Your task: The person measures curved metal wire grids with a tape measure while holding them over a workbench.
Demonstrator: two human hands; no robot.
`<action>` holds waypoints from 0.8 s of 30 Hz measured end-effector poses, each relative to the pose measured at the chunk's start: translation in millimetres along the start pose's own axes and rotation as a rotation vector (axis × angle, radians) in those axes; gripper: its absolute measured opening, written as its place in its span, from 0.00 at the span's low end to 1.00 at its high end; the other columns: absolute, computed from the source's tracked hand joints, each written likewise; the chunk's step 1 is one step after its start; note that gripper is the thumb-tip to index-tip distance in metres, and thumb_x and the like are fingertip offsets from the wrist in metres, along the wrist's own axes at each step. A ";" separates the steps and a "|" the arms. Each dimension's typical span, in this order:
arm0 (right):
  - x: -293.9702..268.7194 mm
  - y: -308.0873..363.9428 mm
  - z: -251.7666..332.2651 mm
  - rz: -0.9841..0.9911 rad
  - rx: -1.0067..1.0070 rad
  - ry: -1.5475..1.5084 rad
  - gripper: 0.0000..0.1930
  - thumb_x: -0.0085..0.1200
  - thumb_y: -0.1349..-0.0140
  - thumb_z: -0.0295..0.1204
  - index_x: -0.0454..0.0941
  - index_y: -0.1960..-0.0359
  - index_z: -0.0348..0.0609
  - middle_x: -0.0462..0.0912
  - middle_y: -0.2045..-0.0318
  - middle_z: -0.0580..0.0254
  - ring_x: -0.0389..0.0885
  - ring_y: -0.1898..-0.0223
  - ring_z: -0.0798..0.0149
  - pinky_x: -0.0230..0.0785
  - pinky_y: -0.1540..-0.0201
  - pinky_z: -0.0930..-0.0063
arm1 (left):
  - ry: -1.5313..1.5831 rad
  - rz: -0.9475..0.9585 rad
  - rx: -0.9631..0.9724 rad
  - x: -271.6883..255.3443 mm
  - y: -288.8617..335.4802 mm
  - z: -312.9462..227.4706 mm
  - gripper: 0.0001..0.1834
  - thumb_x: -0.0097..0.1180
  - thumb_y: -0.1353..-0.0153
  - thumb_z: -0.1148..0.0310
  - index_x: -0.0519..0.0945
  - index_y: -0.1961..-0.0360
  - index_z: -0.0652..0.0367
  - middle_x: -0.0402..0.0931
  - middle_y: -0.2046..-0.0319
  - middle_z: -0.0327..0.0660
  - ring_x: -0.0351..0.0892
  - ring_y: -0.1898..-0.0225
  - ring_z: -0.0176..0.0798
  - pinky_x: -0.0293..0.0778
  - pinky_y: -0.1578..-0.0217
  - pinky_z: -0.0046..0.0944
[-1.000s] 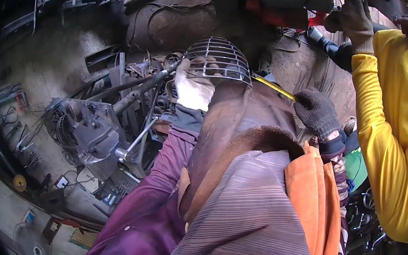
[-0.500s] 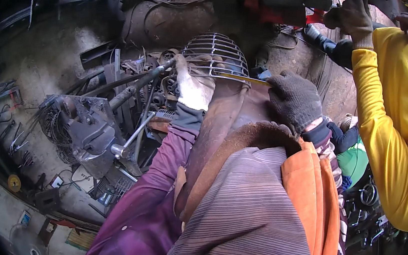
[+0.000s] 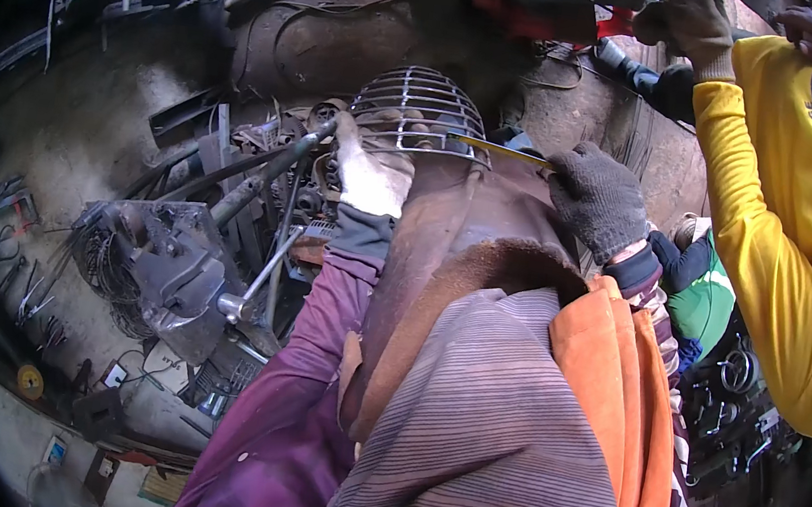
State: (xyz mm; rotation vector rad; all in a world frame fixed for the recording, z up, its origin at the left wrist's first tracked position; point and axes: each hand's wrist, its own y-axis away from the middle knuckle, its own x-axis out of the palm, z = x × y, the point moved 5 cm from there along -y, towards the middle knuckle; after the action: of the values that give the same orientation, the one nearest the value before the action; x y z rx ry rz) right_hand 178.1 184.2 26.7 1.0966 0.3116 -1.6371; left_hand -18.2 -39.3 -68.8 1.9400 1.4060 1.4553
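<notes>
A domed cage of shiny metal rods point(image 3: 406, 96) sits in front of me above the brown leather apron point(image 3: 429, 226) on my lap. At its left side my left hand point(image 3: 373, 165), in a whitish glove, is closed round the lower rods, with fingers showing through the bars. My right hand point(image 3: 597, 200), in a dark grey knit glove, is closed at the cage's right. From it a tape measure's thin yellow blade point(image 3: 498, 148) reaches left across the cage's near rods. The tape's case is hidden in the glove, if it is there.
Left of me stands a grimy metal vise-like block point(image 3: 174, 267) with a bar handle point(image 3: 269, 273), amid scrap metal and wire coils. Hand tools point(image 3: 32, 281) lie on the floor farther left. At right, a person in a yellow sleeve point(image 3: 735, 181) works close by; a green cloth point(image 3: 705, 308) shows nearby.
The yellow blade now slants more across the cage, its left end higher. My right hand has moved slightly right of the cage; my left hand stays on the rods. The view has shifted a little.
</notes>
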 end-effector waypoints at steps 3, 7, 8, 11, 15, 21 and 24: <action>1.9 4.8 -12.1 -0.008 -0.020 0.009 0.09 0.60 0.43 0.32 0.81 0.61 0.48 0.78 0.68 0.53 0.80 0.63 0.45 0.72 0.63 0.53 | 0.080 0.102 -0.095 -7.8 -5.9 -2.1 0.37 0.43 0.30 0.36 0.79 0.52 0.65 0.81 0.54 0.57 0.84 0.56 0.52 0.83 0.73 0.34; 6.2 -1.1 -7.2 0.080 0.007 0.058 0.09 0.59 0.43 0.33 0.81 0.61 0.48 0.78 0.67 0.53 0.80 0.64 0.45 0.72 0.63 0.53 | 0.082 0.085 -0.028 -9.0 -8.6 3.2 0.37 0.41 0.29 0.36 0.79 0.53 0.66 0.81 0.54 0.57 0.82 0.55 0.57 0.82 0.57 0.54; 8.9 -4.3 -5.3 0.116 0.022 0.073 0.09 0.59 0.43 0.33 0.81 0.62 0.48 0.78 0.67 0.52 0.80 0.64 0.45 0.72 0.63 0.53 | 0.093 0.139 -0.034 -5.0 -8.1 3.6 0.37 0.40 0.29 0.36 0.79 0.53 0.66 0.81 0.54 0.57 0.82 0.55 0.58 0.80 0.54 0.58; 10.4 -10.1 1.8 0.066 -0.002 0.041 0.08 0.58 0.43 0.32 0.80 0.62 0.48 0.78 0.67 0.52 0.80 0.64 0.45 0.72 0.63 0.52 | 0.141 0.168 -0.035 -1.1 -3.3 3.2 0.37 0.40 0.29 0.37 0.80 0.53 0.65 0.81 0.54 0.57 0.81 0.54 0.60 0.78 0.52 0.64; 5.7 -13.7 11.0 0.048 -0.008 0.102 0.09 0.56 0.44 0.31 0.80 0.62 0.46 0.81 0.68 0.50 0.82 0.65 0.44 0.74 0.63 0.50 | 0.171 0.205 -0.047 -1.1 -3.2 2.3 0.36 0.41 0.29 0.37 0.80 0.53 0.65 0.81 0.54 0.57 0.81 0.53 0.60 0.77 0.52 0.65; 3.5 -14.2 22.9 0.127 0.009 0.157 0.10 0.58 0.44 0.32 0.81 0.61 0.45 0.79 0.67 0.51 0.82 0.63 0.46 0.73 0.62 0.52 | 0.136 0.141 -0.011 -1.9 -5.6 2.0 0.35 0.42 0.28 0.39 0.80 0.54 0.66 0.82 0.55 0.56 0.81 0.53 0.59 0.78 0.50 0.64; 4.8 -16.5 32.6 0.075 -0.025 0.022 0.10 0.58 0.43 0.33 0.81 0.61 0.46 0.80 0.68 0.51 0.82 0.63 0.46 0.73 0.62 0.52 | 0.246 0.087 -0.045 4.0 -3.9 4.6 0.34 0.42 0.28 0.41 0.79 0.53 0.66 0.82 0.56 0.56 0.82 0.54 0.59 0.78 0.49 0.62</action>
State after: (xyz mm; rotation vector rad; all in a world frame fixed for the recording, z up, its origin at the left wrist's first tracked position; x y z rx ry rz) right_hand 147.8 165.2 35.3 1.0961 0.3012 -1.5520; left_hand -16.2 -32.8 -71.5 1.8662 1.3889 1.8024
